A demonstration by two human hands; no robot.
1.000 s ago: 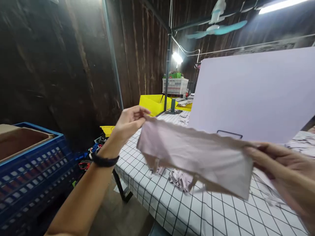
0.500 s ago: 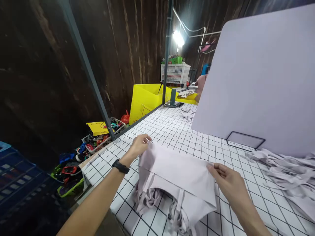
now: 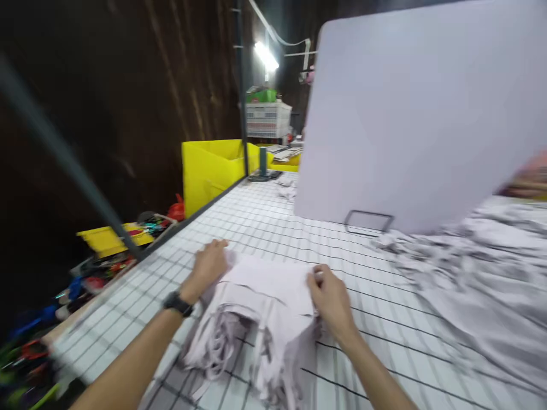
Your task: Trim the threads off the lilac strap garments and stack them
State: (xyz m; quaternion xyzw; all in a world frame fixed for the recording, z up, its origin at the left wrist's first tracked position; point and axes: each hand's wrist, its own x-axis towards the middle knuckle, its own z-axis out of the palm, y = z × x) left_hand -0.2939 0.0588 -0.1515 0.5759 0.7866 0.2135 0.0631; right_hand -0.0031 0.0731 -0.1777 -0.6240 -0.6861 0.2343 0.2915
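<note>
A pale lilac-grey cloth piece [image 3: 269, 279] with thin hanging straps lies in front of me, its upper part folded over. My left hand [image 3: 208, 266] is closed on its upper left corner; a black band is around that wrist. At the upper right corner, my right hand [image 3: 332, 296] pinches the edge between thumb and fingers. Loops of strap [image 3: 217, 347] trail from the near side onto the grid-patterned table [image 3: 239, 228]. Motion blur softens both hands and the cloth, and the fingertips of my left hand are partly hidden.
Crumpled matching cloth [image 3: 482, 273] is heaped on the right. A large pale panel [image 3: 397, 114] stands behind it, with a black outlined slot [image 3: 368, 221] at its base. Beyond the left edge are a yellow box [image 3: 211, 165] and small coloured items. Part of another person [image 3: 532, 179] shows far right.
The view has turned right, so the surroundings shift left. More of the cloth heap and part of a person now show at right. Both hands keep hold of the cloth's upper corners.
</note>
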